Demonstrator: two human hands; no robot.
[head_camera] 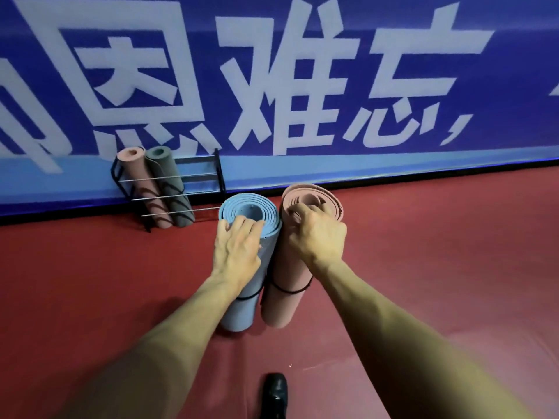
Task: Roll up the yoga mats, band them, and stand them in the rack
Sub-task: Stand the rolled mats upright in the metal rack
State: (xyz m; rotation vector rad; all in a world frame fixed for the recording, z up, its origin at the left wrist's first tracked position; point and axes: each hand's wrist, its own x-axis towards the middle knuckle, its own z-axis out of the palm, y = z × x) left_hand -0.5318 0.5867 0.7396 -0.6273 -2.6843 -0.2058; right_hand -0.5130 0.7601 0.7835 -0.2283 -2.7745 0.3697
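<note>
A black shoe [275,394] sits nearest me on the red floor [423,267]. Ahead, my left hand [237,246] curls over the top rim of the blue mat [242,303], and my right hand [314,237] hooks its fingers into the coil of the pink mat [287,309]. Both rolls stand upright and touching, each with a black band [289,290], short of the rack [169,189]. I judge them light, soft, grippy foam. Pulled by the inner layers they could telescope, so I'd grasp around the body near the band. The banner [514,86] reads 恩难忘.

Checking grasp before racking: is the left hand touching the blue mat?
Touching. The head view shows the left hand curled over the top rim of the blue mat, with no gap.
</note>
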